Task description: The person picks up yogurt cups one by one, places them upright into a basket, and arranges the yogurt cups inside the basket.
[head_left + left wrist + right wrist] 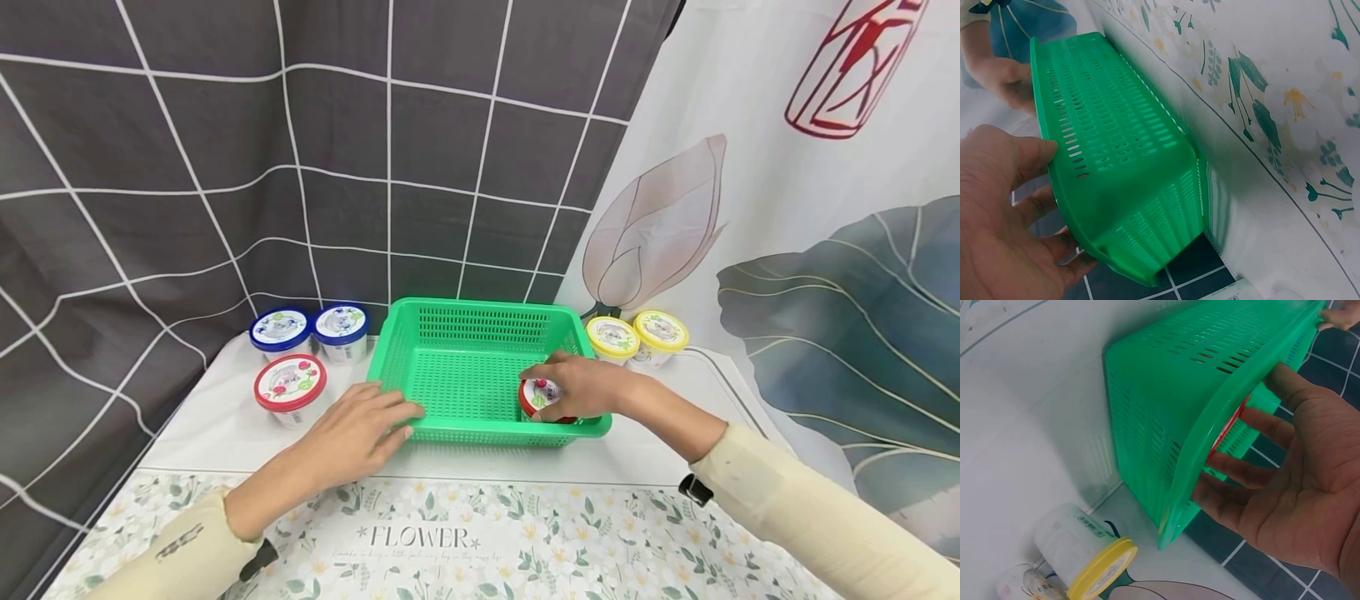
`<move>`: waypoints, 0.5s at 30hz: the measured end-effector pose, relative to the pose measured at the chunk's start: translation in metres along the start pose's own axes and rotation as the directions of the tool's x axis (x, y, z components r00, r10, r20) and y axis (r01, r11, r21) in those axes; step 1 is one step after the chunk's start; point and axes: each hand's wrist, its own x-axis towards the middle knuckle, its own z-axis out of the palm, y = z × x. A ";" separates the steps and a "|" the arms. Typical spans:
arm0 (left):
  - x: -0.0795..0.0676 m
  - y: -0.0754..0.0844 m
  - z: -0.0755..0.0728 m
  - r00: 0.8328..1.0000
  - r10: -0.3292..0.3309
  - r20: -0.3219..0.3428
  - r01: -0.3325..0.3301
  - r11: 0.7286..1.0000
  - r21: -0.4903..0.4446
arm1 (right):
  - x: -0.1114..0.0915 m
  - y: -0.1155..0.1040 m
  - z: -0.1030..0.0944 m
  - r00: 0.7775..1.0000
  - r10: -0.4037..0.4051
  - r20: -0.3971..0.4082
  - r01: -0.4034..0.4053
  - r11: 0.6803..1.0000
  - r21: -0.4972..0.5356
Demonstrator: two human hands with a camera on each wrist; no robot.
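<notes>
A green plastic basket (465, 432) stands on the table. My left hand (360, 429) grips its rim at the near left corner, with the thumb (1035, 153) outside the wall and the fingers over the edge. Inside the basket's near right corner sits a red-lidded tub (538, 392), upright, its lid printed with fruit. From above, my right hand (581, 387) holds that tub by its lid, covering much of it. In the right wrist view only a strip of the red lid (1230, 428) shows between the fingers and the rim.
Left of the basket stand another red-lidded tub (291, 387) and two blue-lidded tubs, one at the back left (280, 329) and one beside it (342, 329). Two yellow-lidded tubs (613, 337) stand right of the basket. A dark gridded curtain (337, 208) hangs close behind.
</notes>
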 end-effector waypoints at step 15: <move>0.000 0.000 0.001 1.000 -0.002 -0.008 0.002 1.000 0.004 | 0.003 0.002 0.002 1.000 0.014 0.009 -0.014 1.000 0.014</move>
